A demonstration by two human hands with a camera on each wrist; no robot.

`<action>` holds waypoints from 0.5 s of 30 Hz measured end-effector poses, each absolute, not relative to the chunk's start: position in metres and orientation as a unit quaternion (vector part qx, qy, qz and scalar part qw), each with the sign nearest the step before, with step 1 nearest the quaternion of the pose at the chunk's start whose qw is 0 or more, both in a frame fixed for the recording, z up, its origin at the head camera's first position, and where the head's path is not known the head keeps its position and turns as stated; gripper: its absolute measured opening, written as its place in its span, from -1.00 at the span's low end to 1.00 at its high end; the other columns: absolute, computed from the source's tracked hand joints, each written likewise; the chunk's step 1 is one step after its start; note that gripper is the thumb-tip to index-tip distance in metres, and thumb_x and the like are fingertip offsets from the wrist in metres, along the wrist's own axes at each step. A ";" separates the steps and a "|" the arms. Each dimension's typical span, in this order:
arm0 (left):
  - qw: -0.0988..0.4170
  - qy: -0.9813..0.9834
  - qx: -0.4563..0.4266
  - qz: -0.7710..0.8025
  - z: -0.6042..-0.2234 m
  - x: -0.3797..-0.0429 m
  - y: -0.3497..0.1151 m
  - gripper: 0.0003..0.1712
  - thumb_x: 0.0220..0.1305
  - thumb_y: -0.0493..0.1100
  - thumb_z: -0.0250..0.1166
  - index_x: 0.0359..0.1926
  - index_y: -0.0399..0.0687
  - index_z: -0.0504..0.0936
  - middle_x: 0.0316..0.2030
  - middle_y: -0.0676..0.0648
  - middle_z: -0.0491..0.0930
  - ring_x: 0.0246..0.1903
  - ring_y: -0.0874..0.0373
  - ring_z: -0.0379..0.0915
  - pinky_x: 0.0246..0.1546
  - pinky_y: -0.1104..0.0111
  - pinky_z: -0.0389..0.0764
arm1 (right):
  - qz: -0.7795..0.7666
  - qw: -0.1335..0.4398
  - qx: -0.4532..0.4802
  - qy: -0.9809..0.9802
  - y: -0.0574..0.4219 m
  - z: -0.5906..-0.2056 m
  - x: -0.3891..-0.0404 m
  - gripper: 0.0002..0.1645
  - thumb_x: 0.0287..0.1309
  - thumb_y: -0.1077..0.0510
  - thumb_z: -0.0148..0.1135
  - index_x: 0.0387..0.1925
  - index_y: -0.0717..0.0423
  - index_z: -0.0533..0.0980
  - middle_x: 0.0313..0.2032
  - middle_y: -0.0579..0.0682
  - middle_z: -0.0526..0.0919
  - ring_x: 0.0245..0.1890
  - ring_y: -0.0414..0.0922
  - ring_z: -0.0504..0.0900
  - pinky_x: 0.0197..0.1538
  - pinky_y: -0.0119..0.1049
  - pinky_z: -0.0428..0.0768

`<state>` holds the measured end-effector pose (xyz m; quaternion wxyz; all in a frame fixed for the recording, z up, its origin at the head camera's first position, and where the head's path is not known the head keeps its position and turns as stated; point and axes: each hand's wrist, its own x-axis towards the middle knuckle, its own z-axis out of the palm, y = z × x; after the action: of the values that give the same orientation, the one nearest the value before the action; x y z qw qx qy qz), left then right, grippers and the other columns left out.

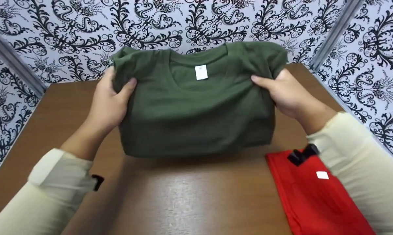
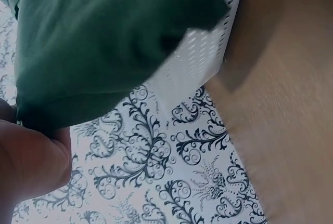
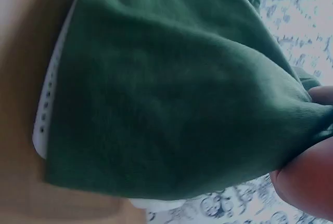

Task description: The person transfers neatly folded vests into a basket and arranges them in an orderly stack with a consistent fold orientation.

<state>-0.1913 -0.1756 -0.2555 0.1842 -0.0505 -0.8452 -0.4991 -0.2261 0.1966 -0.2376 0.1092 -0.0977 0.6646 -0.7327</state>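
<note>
Both my hands are gripping the green shirt [image 1: 196, 120], holding it up in the upper center of the head frame, neckline at the top, white label [image 1: 201, 72] facing me. Left hand [image 1: 109, 101] is on the shirt's left edge: thumb on the front face, angled up and right, other fingers mostly hidden behind the cloth. Left forearm runs from the lower left corner up toward center. Right hand [image 1: 287, 93] mirrors it on the right edge: thumb on the front, pointing left, fingers behind the fabric; forearm comes in from the lower right. Cream sleeves [image 1: 353, 156] on both arms. Left wrist view: thumb at lower left pinching the cloth. Right wrist view: thumb at lower right, a finger above it, fabric bunched between. Shirt hangs over the brown table [image 1: 183, 195], folds pulled toward my right grip. White perforated basket [image 2: 200, 57] shows past the shirt in both wrist views, mostly covered, contents can't be seen. Red garment [image 1: 317, 199] with its own small white tag [image 1: 322, 175] lies on the table, lower right, partly under my right forearm. Black-and-white patterned wall [image 1: 150, 23] fills the top of the frame.
</note>
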 end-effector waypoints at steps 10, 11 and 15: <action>0.165 -0.874 -0.015 -0.457 -0.271 -0.238 -0.175 -0.56 0.26 -0.12 0.13 0.15 -0.10 0.35 0.08 -0.15 0.42 0.05 0.06 0.33 0.17 0.17 0.32 | -0.619 0.108 -0.042 0.777 0.181 -0.250 -0.286 -0.43 0.17 0.26 0.11 0.17 0.26 0.15 0.04 0.09 0.40 -0.04 -0.06 0.55 0.03 -0.24 0.55; 0.158 -0.879 -0.010 -0.450 -0.273 -0.243 -0.175 -0.56 0.25 -0.14 0.12 0.15 -0.12 0.34 0.08 -0.16 0.42 0.06 0.05 0.32 0.18 0.16 0.31 | -0.597 0.102 -0.046 0.794 0.179 -0.252 -0.291 -0.43 0.16 0.29 0.11 0.17 0.26 0.16 0.05 0.08 0.39 -0.03 -0.06 0.53 0.05 -0.24 0.53; 0.124 -0.897 0.000 -0.425 -0.280 -0.260 -0.173 -0.54 0.20 -0.18 0.10 0.13 -0.20 0.32 0.06 -0.21 0.41 0.03 0.01 0.31 0.15 0.16 0.32 | -0.527 0.065 -0.065 0.845 0.175 -0.261 -0.308 -0.37 -0.01 0.44 0.10 0.16 0.22 0.23 0.02 0.05 0.38 -0.03 -0.10 0.46 0.01 -0.30 0.53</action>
<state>-0.2604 -0.1726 -0.2800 0.1239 0.0003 -0.8967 -0.4249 -0.3080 0.1754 -0.2612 0.0653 -0.0647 0.8447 -0.5273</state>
